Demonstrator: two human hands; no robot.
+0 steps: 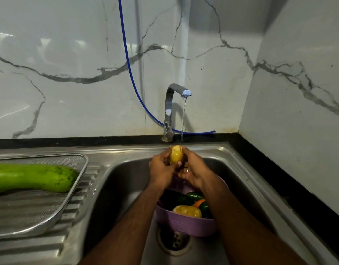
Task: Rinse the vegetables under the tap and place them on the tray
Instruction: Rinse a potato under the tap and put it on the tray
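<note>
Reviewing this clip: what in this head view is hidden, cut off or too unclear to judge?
- Long green gourd on the mesh steel tray: its left end is cut off by the frame edge.
- Purple plastic basket in the steel sink: both forearms hide much of its contents; the dark vegetables cannot be identified.
- Yellow potato: left hand and right hand cover its lower part.

A wet yellow potato [176,154] is held upright under the tap [177,90]. A green gourd [31,176] is laid on the mesh tray [40,217].
</note>
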